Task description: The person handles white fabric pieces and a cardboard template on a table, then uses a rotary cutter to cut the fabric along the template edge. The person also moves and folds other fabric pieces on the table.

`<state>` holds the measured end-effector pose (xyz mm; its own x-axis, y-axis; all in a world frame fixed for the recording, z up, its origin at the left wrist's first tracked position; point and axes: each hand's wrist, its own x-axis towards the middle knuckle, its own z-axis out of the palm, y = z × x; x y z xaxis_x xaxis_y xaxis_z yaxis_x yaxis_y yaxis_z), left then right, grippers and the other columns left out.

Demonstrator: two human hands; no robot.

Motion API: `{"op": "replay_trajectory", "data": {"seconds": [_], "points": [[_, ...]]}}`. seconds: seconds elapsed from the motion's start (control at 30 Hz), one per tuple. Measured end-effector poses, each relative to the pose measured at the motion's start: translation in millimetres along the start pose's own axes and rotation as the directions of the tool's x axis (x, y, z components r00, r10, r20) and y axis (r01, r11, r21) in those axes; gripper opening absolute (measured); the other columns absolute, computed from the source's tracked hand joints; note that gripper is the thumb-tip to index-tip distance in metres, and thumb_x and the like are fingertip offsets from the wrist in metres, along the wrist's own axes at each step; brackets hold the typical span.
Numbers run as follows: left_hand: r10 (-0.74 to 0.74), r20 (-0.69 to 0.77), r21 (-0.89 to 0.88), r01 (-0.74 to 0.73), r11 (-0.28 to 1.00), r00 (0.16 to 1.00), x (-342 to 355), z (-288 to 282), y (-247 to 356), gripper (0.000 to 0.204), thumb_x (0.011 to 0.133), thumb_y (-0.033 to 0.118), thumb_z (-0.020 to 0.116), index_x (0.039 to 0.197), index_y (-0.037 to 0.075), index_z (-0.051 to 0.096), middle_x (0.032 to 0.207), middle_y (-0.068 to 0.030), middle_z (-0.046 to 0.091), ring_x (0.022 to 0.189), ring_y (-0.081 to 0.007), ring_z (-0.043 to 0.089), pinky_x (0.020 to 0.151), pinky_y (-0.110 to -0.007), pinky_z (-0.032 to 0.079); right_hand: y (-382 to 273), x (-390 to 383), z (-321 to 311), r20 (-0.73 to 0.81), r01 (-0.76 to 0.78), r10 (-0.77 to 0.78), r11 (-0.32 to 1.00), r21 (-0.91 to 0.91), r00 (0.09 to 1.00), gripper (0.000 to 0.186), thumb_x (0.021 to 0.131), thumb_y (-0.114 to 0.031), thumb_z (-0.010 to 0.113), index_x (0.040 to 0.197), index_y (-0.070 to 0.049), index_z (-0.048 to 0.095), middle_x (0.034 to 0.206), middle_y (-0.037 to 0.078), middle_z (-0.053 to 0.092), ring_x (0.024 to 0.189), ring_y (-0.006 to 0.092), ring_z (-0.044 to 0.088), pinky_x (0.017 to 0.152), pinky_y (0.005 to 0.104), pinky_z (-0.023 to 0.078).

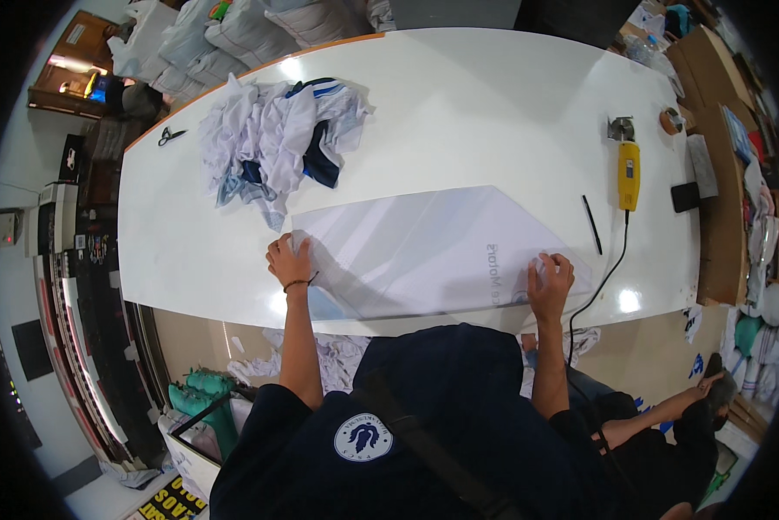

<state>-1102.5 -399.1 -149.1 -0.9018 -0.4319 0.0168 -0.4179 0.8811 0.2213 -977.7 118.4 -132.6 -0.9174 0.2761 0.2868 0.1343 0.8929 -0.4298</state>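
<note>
A cut piece of thin white fabric [407, 251] with pale grey-blue stripes and some grey lettering lies flat on the white table. Its shape is long, with slanted ends. My left hand [287, 262] rests at its left end, thumb apart from the bent fingers, a dark band round the wrist. At the right end, my right hand [551, 286] touches the cloth with bent fingers, thumb standing apart. Neither hand visibly pinches the fabric. Beyond my left hand sits a crumpled heap of white and navy fabric pieces [264, 139].
On the table's [459, 104] right are a yellow corded electric cutter [629, 173], a black pen [591, 224], a tape roll [670, 120] and a dark flat object [685, 198]. Scissors [170, 136] lie far left. Another person [667, 442] sits low at right. Filled sacks [255, 39] line the back.
</note>
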Motion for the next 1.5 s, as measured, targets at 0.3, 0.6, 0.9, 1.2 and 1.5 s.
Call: {"op": "replay_trajectory", "data": {"seconds": [0.3, 0.6, 0.9, 1.2, 1.5], "points": [[0.222, -0.041, -0.112, -0.225, 0.968, 0.974, -13, -2, -57, 0.044, 0.084, 0.017, 0.073, 0.127, 0.014, 0.064, 0.128, -0.0118, 0.055, 0.120, -0.0332, 0.048, 0.101, -0.045, 0.043, 15, 4, -11, 0.006, -0.205, 0.208, 0.969, -0.138, 0.978, 0.038, 0.084, -0.026, 0.073, 0.115, -0.006, 0.065, 0.111, 0.017, 0.055, 0.107, 0.0358, 0.053, 0.089, 0.0497, 0.043], [0.192, -0.001, -0.114, -0.191, 0.975, 0.981, -23, -11, -120, 0.054, 0.078, 0.014, 0.079, 0.127, 0.006, 0.058, 0.109, -0.0146, 0.059, 0.107, -0.0340, 0.050, 0.094, -0.045, 0.043, 37, 12, -32, -0.102, -0.175, 0.177, 0.984, 0.028, 0.979, 0.025, 0.082, -0.017, 0.074, 0.103, -0.004, 0.067, 0.098, 0.016, 0.062, 0.095, 0.0361, 0.058, 0.083, 0.0449, 0.047], [-0.041, 0.106, -0.124, 0.054, 0.991, 0.994, -1, -8, -146, 0.048, 0.084, 0.018, 0.076, 0.123, 0.001, 0.056, 0.090, -0.0145, 0.063, 0.095, -0.0326, 0.058, 0.083, -0.042, 0.048, -50, 23, -10, 0.064, -0.014, -0.013, 0.914, 0.404, 0.998, 0.022, 0.080, -0.010, 0.073, 0.101, -0.004, 0.067, 0.092, 0.013, 0.064, 0.085, 0.0311, 0.062, 0.077, 0.0401, 0.049], [-0.012, -0.089, 0.059, 0.017, 0.998, 0.996, -27, 11, -144, 0.062, 0.076, 0.037, 0.084, 0.119, 0.000, 0.060, 0.097, -0.0175, 0.065, 0.091, -0.0344, 0.062, 0.082, -0.042, 0.052, -54, 6, 4, 0.020, -0.104, 0.102, 0.958, 0.266, 0.995, 0.020, 0.081, -0.013, 0.074, 0.098, -0.005, 0.069, 0.088, 0.012, 0.063, 0.078, 0.0285, 0.063, 0.066, 0.0371, 0.051], [0.004, -0.162, -0.252, -0.045, 0.967, 0.987, -5, -72, -60, 0.028, 0.093, 0.026, 0.070, 0.100, -0.001, 0.068, 0.084, -0.0112, 0.069, 0.068, -0.0194, 0.064, 0.068, -0.030, 0.054, -16, 12, -14, 0.201, -0.331, 0.266, 0.814, 0.476, 0.943, 0.028, 0.083, -0.019, 0.076, 0.105, -0.005, 0.069, 0.087, 0.010, 0.066, 0.069, 0.0193, 0.062, 0.062, 0.0326, 0.050]]}}
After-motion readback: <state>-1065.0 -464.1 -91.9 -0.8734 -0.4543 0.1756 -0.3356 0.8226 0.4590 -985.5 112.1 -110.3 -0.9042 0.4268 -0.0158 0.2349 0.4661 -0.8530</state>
